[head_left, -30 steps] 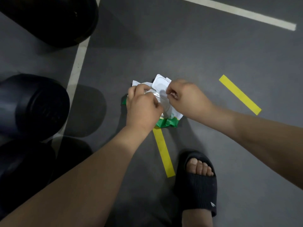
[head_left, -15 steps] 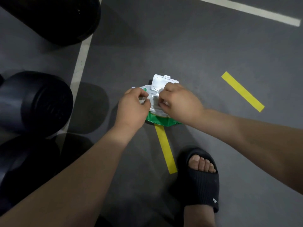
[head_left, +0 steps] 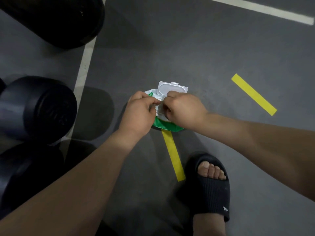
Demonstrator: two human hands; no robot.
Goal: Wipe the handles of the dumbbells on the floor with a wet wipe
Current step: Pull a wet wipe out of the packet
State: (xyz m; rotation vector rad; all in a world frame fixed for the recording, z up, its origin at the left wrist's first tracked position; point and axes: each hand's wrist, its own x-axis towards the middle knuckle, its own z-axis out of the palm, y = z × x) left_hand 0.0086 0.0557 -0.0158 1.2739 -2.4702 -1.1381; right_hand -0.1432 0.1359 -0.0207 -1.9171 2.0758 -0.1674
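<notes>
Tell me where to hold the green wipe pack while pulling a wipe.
Probably hold the soft green-and-white wet wipe pack by its left edge, from the left, as the left hand does: its white flip lid stands open on the far side, and the right hand works the opening.

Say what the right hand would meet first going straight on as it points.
The right hand pinches at the wet wipe pack; going on, it would likely meet the left hand next, depth unclear.
</notes>
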